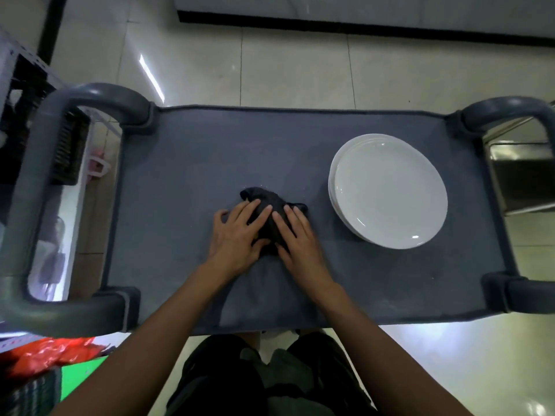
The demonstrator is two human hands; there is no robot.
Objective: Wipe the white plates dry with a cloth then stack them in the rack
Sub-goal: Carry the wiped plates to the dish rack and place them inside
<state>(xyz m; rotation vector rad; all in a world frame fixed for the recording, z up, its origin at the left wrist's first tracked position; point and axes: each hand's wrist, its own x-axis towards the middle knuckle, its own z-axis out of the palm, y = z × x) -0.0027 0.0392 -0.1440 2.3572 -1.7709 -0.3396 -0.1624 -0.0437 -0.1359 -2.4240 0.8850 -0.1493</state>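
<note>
No text, label, brand, number or sign is being shown legibly anywhere in the head view.
</note>
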